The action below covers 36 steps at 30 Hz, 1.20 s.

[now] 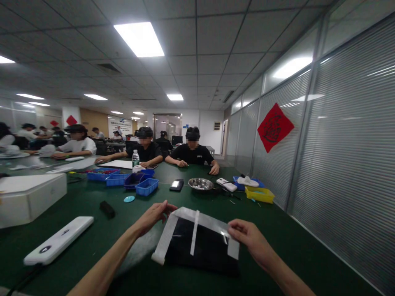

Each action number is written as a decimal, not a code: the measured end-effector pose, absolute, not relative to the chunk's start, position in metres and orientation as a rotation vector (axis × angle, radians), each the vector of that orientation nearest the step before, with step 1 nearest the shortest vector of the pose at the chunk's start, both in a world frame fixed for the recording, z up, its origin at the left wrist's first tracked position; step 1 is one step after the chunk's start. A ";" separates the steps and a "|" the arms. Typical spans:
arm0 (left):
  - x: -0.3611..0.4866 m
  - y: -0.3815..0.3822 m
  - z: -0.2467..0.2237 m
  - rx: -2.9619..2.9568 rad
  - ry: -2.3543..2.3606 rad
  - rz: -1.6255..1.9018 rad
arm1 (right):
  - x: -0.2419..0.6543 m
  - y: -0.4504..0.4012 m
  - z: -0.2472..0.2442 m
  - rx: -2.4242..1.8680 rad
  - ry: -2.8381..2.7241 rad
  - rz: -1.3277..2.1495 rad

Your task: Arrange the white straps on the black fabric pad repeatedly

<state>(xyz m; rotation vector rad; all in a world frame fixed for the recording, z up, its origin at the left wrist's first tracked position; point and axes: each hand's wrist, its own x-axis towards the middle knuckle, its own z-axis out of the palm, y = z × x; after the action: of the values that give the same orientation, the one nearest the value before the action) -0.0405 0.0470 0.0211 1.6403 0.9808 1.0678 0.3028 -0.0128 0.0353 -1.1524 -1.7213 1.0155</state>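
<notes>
In front of me is a flat black panel (212, 250) with a glossy, see-through sheet (205, 222) along its far part. Pale bands edge the sheet, and a narrow white strip (194, 236) runs down its middle. My right hand (247, 234) pinches the right edge of the sheet between thumb and fingers. At the far left corner, my left hand (157, 214) reaches over with its fingers stretched out and a little bent. Whether those fingertips touch the corner is hard to make out.
On the green table (129, 230) lie a white power bank (60, 240), a small black block (107, 209) and a white box (31, 197). Farther off are blue trays (147, 187), a metal bowl (200, 184), a phone (176, 185) and a yellow tray (259, 194). Several people sit beyond.
</notes>
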 end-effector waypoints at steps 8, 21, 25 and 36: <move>-0.036 0.041 0.021 1.579 0.940 0.984 | 0.288 -0.005 0.032 -1.194 -1.745 1.015; -0.022 0.033 0.011 1.588 0.924 0.636 | 0.308 -0.008 0.021 -1.397 -1.722 1.196; -0.019 0.038 -0.001 1.623 1.004 0.523 | 0.312 -0.008 0.016 -1.499 -1.793 1.159; -0.020 0.042 -0.008 1.805 1.140 0.406 | 0.311 -0.001 0.001 -1.509 -1.860 1.146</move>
<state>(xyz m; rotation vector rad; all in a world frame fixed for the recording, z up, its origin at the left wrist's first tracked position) -0.0195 0.0421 -0.0081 1.8048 1.1398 0.4062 0.3109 -0.0009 0.0013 -1.5094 -1.8600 1.1458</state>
